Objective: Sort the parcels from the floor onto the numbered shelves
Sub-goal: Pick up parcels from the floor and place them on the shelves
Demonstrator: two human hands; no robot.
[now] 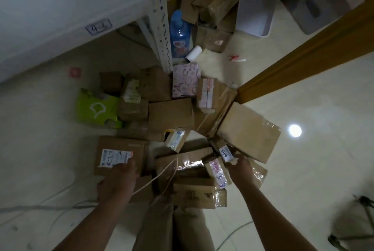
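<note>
ops: trouser legs (157, 230) at 6 o'clock, both forearms reaching out past them. hands?

dev: left hand (118, 176) grips the near right corner of the labelled box (121, 145), thumb on its white label (115, 157). That box lies flat on the floor at 8 o'clock of the pile.

ops: right?

dev: right hand (240, 167) pinches the near end of the tagged parcel (224, 152); the tag reads 4013. It sits at 4 o'clock of the pile, on top of other brown boxes. Blur hides the exact finger placement.

ops: the rest?

dev: parcel pile (172, 113) is heaped on the tiled floor, mid-frame. big flat box (249, 129) at 3 o'clock, pink patterned box (185, 81) at 12, green bag (97, 109) at 9. white cord (162, 174) loops over the boxes between the hands.

ops: shelves?

dev: white shelf (60, 8) at 11 o'clock, handwritten number tag (98, 26) on its front edge, digits blurred. perforated post (159, 18) beside it, foot at the pile's far edge. blue bottle (179, 34) and paper roll (193, 53) just beside the post at 12. wooden door frame (303, 54) runs off toward 2.
</note>
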